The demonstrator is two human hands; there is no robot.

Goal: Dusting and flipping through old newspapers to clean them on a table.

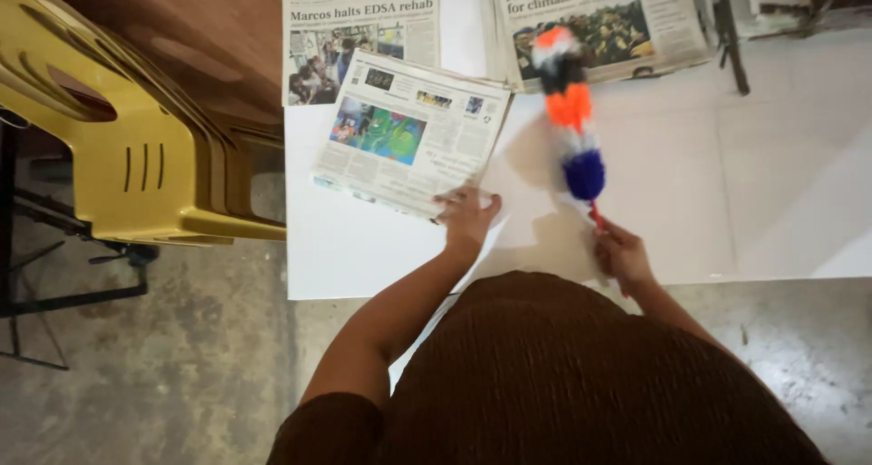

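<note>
Newspapers (pixel 409 143) cover white table (pixel 772 183) above concrete floor (pixel 163 374)

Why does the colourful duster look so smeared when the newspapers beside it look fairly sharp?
In the head view, the feather duster is motion-blurred, its orange, white and blue bands smeared, while the folded newspaper under the left hand stays crisp. The right hand grips the red handle. Soft shadows of the duster fall on the white table, which looks bright and washed out at right.
</note>
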